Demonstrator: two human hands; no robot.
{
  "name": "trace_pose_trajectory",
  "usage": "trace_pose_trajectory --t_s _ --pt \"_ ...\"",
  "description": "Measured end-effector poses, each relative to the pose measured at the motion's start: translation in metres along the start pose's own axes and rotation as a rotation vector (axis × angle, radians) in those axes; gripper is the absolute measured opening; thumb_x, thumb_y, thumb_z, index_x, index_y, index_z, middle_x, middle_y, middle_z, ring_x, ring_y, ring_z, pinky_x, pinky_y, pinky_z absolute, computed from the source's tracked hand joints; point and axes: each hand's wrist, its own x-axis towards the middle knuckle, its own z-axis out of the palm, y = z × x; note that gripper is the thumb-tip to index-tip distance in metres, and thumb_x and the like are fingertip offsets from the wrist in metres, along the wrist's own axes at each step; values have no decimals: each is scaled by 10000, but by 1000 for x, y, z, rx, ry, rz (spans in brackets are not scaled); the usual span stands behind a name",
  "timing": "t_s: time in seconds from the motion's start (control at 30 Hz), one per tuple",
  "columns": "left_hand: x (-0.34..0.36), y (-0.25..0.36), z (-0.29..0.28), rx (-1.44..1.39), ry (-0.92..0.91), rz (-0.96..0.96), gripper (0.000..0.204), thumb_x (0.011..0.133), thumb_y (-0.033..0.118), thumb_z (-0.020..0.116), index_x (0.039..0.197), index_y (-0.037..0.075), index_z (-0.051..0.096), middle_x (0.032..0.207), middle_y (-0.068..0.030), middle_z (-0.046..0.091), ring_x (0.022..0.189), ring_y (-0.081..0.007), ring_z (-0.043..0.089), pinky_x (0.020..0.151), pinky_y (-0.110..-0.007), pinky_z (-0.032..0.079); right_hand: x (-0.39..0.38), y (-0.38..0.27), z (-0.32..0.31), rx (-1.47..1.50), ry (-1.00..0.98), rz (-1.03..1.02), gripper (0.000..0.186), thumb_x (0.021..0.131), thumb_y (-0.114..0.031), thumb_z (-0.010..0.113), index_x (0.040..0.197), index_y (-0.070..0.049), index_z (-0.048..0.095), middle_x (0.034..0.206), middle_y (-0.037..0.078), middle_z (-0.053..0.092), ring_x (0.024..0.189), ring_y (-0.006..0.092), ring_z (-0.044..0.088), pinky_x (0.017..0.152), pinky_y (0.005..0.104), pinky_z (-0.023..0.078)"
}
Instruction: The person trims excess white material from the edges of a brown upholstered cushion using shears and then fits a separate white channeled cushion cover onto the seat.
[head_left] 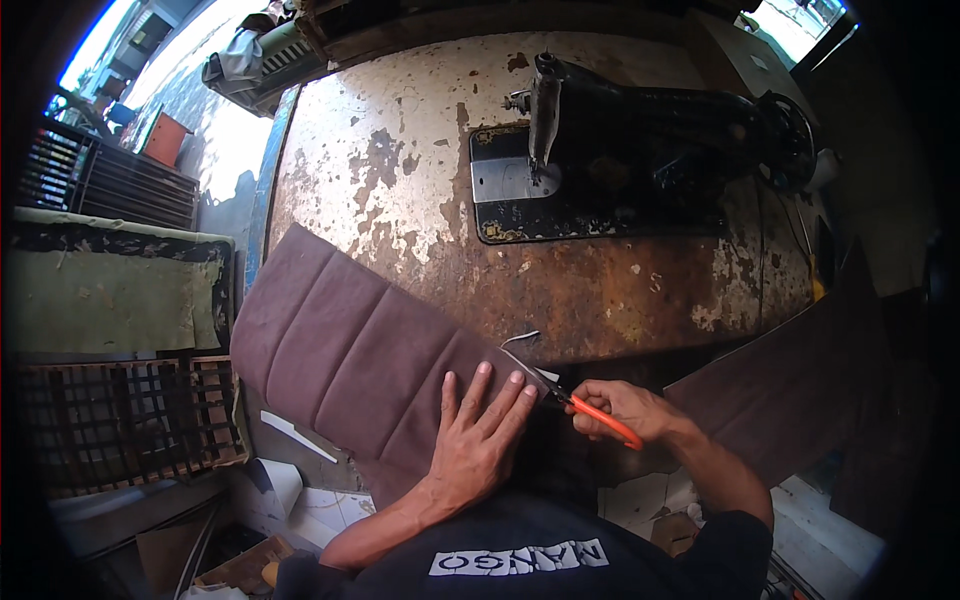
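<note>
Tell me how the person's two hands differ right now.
The left hand lies flat, fingers spread, on the brown padded fabric; the right hand is curled around orange-handled scissors. The left hand holds nothing, only pressing; the right grips a tool whose blades meet the fabric's edge. Both are bare and work at the same end of the fabric.

One camera on the person's head, looked down from close, faced the desk (pixel 400 160), edges bent round.
</note>
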Motion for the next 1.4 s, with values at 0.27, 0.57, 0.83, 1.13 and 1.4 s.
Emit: trace_pose_trajectory --t_s 0.27,0.57,0.83,1.13,1.4 --pt "-2 0 -1 -18 -17 -5 738 806 57 692 1522 109 521 1581 -98 487 1527 -433 321 1207 -728 143 -1 -1 9 -178 199 -29 570 844 -484 868 1127 -24 686 835 3 686 748 75 620 684 254 518" --pt "-3 0 0 4 -27 6 767 781 59 704 1524 113 520 1576 -89 496 1528 -426 326 1205 -731 150 -3 1 17 -166 275 8 516 787 -436 923 1039 -38 711 747 2 689 666 69 606 629 253 491" --pt "-6 -1 2 -5 -10 12 754 782 59 703 1514 113 533 1568 -87 507 1524 -421 336 1208 -727 144 2 -2 20 -240 307 -78 594 764 -498 918 1054 -28 697 731 29 702 665 112 655 648 293 526" --pt "-6 1 0 -2 -14 0 650 849 75 702 1484 121 568 1540 -83 543 1519 -402 361 1214 -712 151 3 -10 24 -357 391 -136 584 760 -437 930 1062 -3 683 724 45 695 650 124 662 638 299 537" --pt "-8 -2 -2 -64 23 8 696 819 49 702 1496 108 550 1536 -93 543 1506 -417 377 1209 -719 147 0 -2 26 0 417 -86 373 851 -287 894 991 -18 678 666 -4 676 579 39 579 541 247 462"
